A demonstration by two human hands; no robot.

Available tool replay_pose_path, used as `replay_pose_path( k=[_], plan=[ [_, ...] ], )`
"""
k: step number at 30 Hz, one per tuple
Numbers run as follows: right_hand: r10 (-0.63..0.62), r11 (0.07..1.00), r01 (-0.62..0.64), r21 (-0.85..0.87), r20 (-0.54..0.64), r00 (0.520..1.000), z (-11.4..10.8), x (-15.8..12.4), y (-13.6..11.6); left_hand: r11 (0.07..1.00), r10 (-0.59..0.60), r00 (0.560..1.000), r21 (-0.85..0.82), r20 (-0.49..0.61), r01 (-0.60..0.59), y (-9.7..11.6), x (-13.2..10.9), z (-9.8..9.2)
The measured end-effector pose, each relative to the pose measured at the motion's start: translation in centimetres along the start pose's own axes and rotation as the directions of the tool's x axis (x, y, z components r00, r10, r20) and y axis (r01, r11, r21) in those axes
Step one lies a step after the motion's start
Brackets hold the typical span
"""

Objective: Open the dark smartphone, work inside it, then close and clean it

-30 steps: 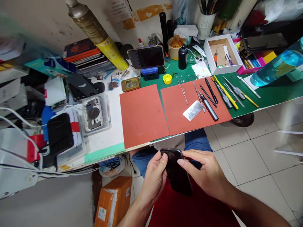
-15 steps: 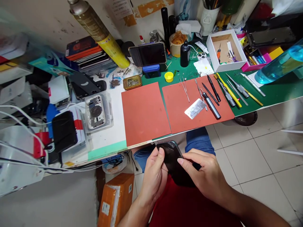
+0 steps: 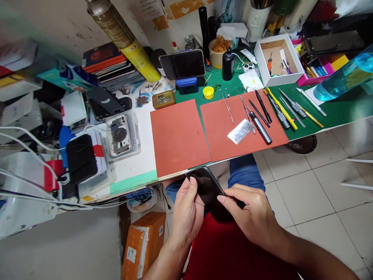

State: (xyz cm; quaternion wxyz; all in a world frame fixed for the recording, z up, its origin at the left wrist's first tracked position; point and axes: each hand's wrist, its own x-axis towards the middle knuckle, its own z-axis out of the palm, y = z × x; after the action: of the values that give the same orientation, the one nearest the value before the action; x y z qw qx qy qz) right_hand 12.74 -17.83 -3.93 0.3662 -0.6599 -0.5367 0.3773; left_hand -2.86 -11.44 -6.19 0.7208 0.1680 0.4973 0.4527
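A dark smartphone (image 3: 207, 189) is held over my lap, below the table's front edge, its black glass face turned up. My left hand (image 3: 188, 212) is closed round its left side, with the thumb lying on the glass. At the opposite long edge, my right hand (image 3: 255, 212) pinches with thumb and forefinger. Whether a small thing sits between those fingertips cannot be made out. Just beyond the phone, two reddish-brown mats (image 3: 182, 136) lie on the table. On the right one rest tweezers (image 3: 228, 109), a metal card (image 3: 240, 131) and a grey screwdriver (image 3: 260, 128).
More slim tools and a yellow brush (image 3: 281, 111) lie to the right. A white box (image 3: 278, 81) stands behind them. At the left are an opened phone body (image 3: 119, 134) in a clear case, cables and another phone (image 3: 81, 159). A cardboard box (image 3: 144, 245) is below.
The phone's far end has swung slightly left and up in view, and my left hand with it. My right hand keeps its pinch at the edge.
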Motion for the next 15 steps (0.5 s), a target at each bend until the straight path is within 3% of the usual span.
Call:
replay_pose_path(
  k=[7, 15],
  plan=[
    [0.045, 0.999, -0.046, 0.014, 0.036, 0.998, 0.04, -0.29, -0.36, 0.998, 0.042, 0.999, -0.043, -0.022, -0.043, 0.34, 0.01, -0.09],
    [0.003, 0.999, -0.004, 0.034, 0.018, 1.0, 0.25, -0.56, -0.68, 0.988, 0.088, 0.993, -0.12, -0.074, -0.096, 0.58, 0.1, 0.07]
  ],
)
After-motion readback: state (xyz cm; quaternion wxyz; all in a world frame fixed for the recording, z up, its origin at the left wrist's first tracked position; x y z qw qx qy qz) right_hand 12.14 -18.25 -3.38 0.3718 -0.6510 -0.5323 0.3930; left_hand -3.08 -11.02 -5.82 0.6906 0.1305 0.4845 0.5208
